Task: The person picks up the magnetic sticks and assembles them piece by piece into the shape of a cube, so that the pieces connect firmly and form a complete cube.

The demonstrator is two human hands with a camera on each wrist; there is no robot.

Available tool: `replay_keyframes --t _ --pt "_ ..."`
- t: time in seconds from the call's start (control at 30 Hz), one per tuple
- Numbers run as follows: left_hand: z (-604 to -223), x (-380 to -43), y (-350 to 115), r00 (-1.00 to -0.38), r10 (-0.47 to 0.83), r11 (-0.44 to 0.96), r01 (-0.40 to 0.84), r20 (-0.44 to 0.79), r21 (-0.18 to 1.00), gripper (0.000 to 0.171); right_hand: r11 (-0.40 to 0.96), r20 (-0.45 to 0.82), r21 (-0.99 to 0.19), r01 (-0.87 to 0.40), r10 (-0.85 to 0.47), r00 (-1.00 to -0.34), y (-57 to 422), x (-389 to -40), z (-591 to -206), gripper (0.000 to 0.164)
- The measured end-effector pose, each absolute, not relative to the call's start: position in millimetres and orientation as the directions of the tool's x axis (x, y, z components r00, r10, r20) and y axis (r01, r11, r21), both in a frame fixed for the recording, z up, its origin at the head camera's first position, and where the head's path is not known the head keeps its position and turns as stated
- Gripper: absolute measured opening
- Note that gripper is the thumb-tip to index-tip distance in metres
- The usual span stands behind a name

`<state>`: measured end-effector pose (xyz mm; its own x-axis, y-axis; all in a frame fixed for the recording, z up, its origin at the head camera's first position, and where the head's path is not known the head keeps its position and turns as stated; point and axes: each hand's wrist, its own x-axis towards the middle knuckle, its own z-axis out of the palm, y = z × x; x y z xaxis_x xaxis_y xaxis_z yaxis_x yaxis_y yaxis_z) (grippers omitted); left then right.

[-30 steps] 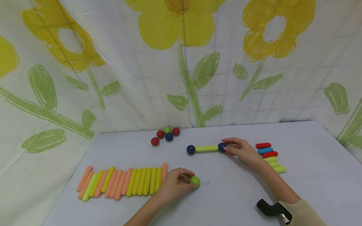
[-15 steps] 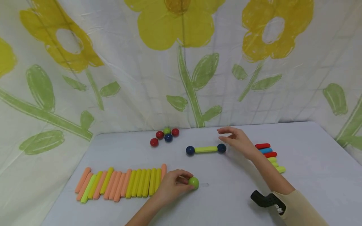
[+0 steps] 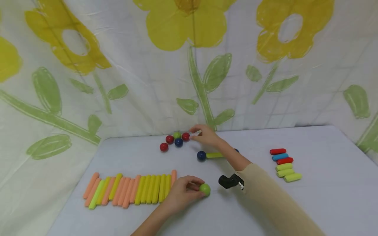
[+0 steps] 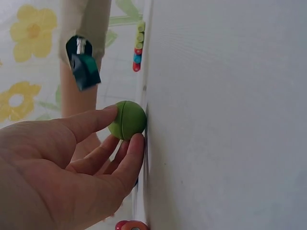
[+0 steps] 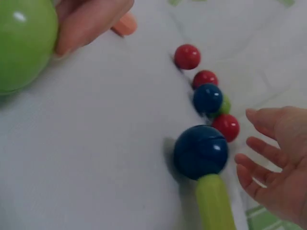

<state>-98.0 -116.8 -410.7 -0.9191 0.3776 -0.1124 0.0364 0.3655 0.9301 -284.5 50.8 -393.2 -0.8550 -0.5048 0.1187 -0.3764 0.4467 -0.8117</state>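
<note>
My left hand (image 3: pixel 183 194) pinches a light green ball (image 3: pixel 205 189) close over the white table; in the left wrist view, thumb and fingers sit on either side of this grooved ball (image 4: pixel 128 120). My right hand (image 3: pixel 207 136) is at the back, its fingertips right by a red ball (image 3: pixel 186 136) at the end of a ball cluster. The right wrist view shows those fingers (image 5: pixel 261 155) spread, with nothing between them. Below the right forearm lies a yellow-green stick (image 3: pixel 214 155) with a dark blue ball (image 3: pixel 201 155) at each end, the far one mostly hidden.
A row of orange and yellow sticks (image 3: pixel 138 190) lies on the left of the table (image 3: pixel 325 203). Short red, blue and yellow-green sticks (image 3: pixel 284 160) lie at the right. More red, blue and green balls (image 3: pixel 169 139) sit near the back edge, before a flowered cloth (image 3: pixel 153 82).
My right hand has let go of the blue ball at the stick's right end, lifted, and moved left and back to the ball cluster. The left hand keeps holding the green ball in place.
</note>
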Motion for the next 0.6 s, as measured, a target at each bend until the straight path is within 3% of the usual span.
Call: replay_keyframes --t 0.23,0.6 --pt "-411.5 -98.5 -115.1 -0.923 0.376 0.351 0.058 -0.084 0.935 0.029 0.509 0.048 -0.804 -0.306 -0.458 -0.888 25.1 -293.0 -404.9 0.041" --pt "-410.0 -96.1 -116.0 -0.924 0.369 0.347 0.041 -0.096 0.937 0.029 0.506 0.086 -0.796 -0.332 -0.448 -0.890 23.3 -294.5 -413.4 0.035"
